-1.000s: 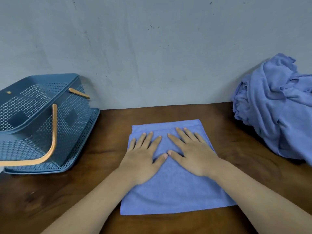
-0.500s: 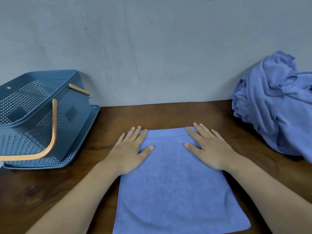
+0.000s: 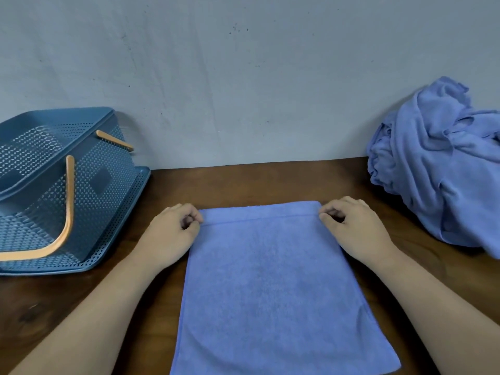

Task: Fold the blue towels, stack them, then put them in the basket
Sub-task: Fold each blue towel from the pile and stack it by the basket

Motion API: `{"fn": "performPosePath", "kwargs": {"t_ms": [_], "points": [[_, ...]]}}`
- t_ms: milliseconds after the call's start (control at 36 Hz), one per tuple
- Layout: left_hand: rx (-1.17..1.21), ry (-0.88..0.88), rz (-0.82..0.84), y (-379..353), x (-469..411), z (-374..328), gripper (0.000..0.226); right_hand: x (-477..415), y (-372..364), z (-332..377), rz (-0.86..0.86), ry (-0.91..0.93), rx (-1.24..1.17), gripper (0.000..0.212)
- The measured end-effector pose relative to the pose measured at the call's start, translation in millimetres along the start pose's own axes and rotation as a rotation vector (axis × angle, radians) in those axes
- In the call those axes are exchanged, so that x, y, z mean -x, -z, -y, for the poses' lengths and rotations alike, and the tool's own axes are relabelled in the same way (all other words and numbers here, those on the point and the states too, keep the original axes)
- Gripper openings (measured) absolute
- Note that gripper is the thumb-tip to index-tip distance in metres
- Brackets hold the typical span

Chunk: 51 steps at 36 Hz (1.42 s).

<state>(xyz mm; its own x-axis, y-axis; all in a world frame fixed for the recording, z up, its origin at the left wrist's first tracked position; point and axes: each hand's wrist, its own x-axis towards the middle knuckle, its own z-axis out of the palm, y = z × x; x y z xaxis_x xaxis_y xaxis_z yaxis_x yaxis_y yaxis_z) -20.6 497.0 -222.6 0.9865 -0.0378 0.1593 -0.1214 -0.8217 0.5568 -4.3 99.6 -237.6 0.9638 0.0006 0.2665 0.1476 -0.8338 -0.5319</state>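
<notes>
So there's one blue towel (image 3: 270, 280) spread flat on the dark wooden table (image 3: 243, 182), right in the middle in front of the person, long way running from the near edge of the view up toward the wall (image 3: 243, 77). There's a hem line showing across its far end. The left hand (image 3: 173, 234) is at the far left corner and the right hand (image 3: 354, 228) is at the far right corner. Both have the fingers curled in tight, with the thumb and fingertips meeting right on the towel's edge, so each one looks like it's pinching its corner. The corners are pretty much flat on the table, not raised. Both forearms come in low along either side of the towel. Off to the left, well apart from the towel, is the blue perforated basket (image 3: 102, 201) up against the wall, with orange handles (image 3: 67, 212), one hanging down across its front and another poking out at the back. It sits on a matching perforated flat piece, tray or lid, can't tell which. Can't see anything inside the basket from this angle. Over on the right side there's a crumpled pile of blue towels (image 3: 443, 169) heaped against the wall, clear of the flat towel.
</notes>
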Motion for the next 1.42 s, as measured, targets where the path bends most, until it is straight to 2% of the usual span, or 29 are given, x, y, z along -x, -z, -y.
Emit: {"fn": "performPosePath", "kwargs": {"t_ms": [111,250,611,722,861,944,1028,1083,1139,1222,1361,1417], "points": [[-0.013,0.049,0.088,6.4,-4.1,2.9,0.009,-1.7,1.8,0.0,0.021,-0.028,-0.045,0.009],[-0.032,0.060,0.144,12.0,-5.3,1.2,0.010,-2.9,1.2,0.5,0.034,-0.036,-0.036,0.012],[-0.065,0.100,0.122,9.4,-6.2,-6.1,0.013,-4.0,-1.1,6.3,0.059,-0.020,0.023,0.011],[0.016,0.088,0.104,10.8,-3.5,-8.5,0.014,0.0,0.1,8.8,0.013,0.019,-0.036,0.014],[0.199,0.040,0.081,13.4,-1.3,-3.6,0.009,3.2,2.0,9.7,-0.013,0.012,-0.246,0.013],[0.291,0.011,0.135,15.9,-1.4,-0.1,0.013,4.3,3.1,8.1,0.033,0.068,-0.267,0.017],[0.365,-0.022,0.220,19.1,-0.7,2.5,0.021,4.4,4.0,6.2,0.047,0.101,-0.244,0.030],[0.379,-0.072,0.253,19.9,-0.2,5.0,0.015,5.0,3.9,7.0,0.058,0.103,-0.217,0.040],[0.388,-0.111,0.267,20.1,-0.1,7.3,0.012,6.7,4.0,9.1,0.066,0.107,-0.228,0.040],[0.448,-0.135,0.235,23.2,1.6,5.3,0.013,9.4,6.3,14.4,-0.003,0.147,-0.260,0.030],[0.644,-0.132,0.159,27.1,3.3,-4.0,0.013,11.2,8.2,21.4,-0.142,0.206,-0.450,0.031],[0.642,-0.132,0.073,24.2,-0.1,-8.1,0.013,9.0,5.3,21.1,-0.194,0.203,-0.464,0.033]]}}
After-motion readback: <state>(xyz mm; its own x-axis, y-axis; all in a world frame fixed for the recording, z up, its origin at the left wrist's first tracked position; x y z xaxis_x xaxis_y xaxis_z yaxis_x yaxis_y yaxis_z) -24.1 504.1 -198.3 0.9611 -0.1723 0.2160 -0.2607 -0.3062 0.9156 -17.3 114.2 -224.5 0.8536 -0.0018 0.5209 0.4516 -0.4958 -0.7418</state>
